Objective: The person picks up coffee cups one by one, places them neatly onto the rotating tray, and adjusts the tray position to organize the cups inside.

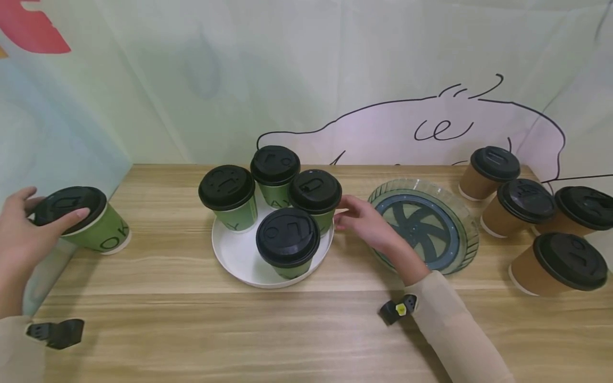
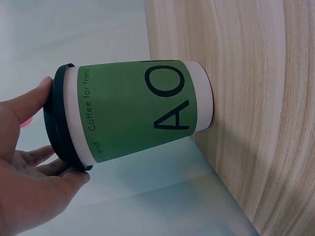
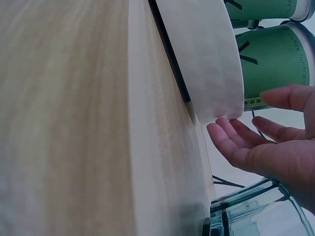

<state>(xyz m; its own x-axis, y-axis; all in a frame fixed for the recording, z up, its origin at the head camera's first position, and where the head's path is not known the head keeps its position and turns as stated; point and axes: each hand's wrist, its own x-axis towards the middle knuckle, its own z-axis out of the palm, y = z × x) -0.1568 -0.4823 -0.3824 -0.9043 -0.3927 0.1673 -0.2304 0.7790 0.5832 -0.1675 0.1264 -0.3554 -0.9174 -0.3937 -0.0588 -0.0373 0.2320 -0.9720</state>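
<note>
At the table's left edge my left hand grips a green paper cup by its black lid, thumb on one side and fingers on the other. The cup's base is right at the tabletop. My right hand is at the right side of a round white plate, its fingertips at the rim and its thumb apart from the fingers. Several green cups with black lids stand on the plate, among them a front cup and a right-hand cup close by my right fingers.
A clear ribbed plate with a blue patterned centre lies right of the white plate, beneath my right forearm. Several brown cups with black lids, including a front brown cup, stand at the table's right. A printed cloth hangs behind the table.
</note>
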